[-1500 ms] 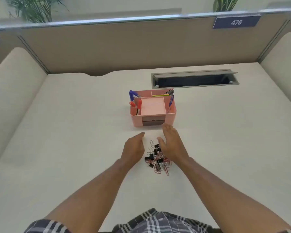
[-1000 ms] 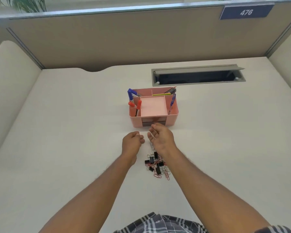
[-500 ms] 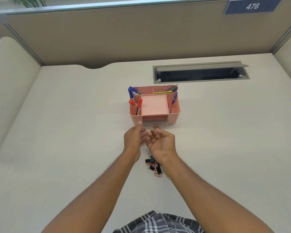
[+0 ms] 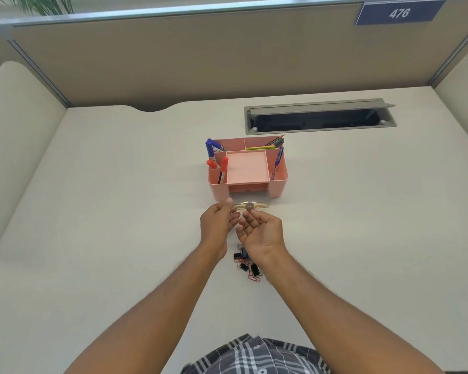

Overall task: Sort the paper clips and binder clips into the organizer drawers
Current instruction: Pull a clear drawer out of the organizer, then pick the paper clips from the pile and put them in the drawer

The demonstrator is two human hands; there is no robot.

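Drawer [image 4: 250, 206] now pulled clear of the organizer [image 4: 247, 168], out from the front slot where half a second ago it sat closed; slot left open and shadowed. Right-hand fingertip [image 4: 247, 213] curled up against the drawer's round front pull, palm turned upward, other fingers loosely bent; whether actually pinching the pull, cannot tell. Right hand [image 4: 261, 234] just in front of the organizer, above the desk [image 4: 106, 211]. Left hand [image 4: 218, 224] close beside it, thumb raised near the drawer's left end, fingers half-curled, nothing visibly held; touching the drawer or not, unclear. Drawer itself translucent, seen only as a thin pale strip just in front of the organizer's base. Behind the hands, towards the body, mixed pile of clips [image 4: 245, 263]: black binder clips and red and silver paper clips, lying on the desk, partly hidden under the right wrist. In the organizer's side compartments, red and blue markers [image 4: 223, 166] on the left, pencils and a pen at back and right; shallow centre tray bare. Further back, open cable hatch [image 4: 319, 116] in the desk, then the partition with the number plate 476 [image 4: 399, 13].
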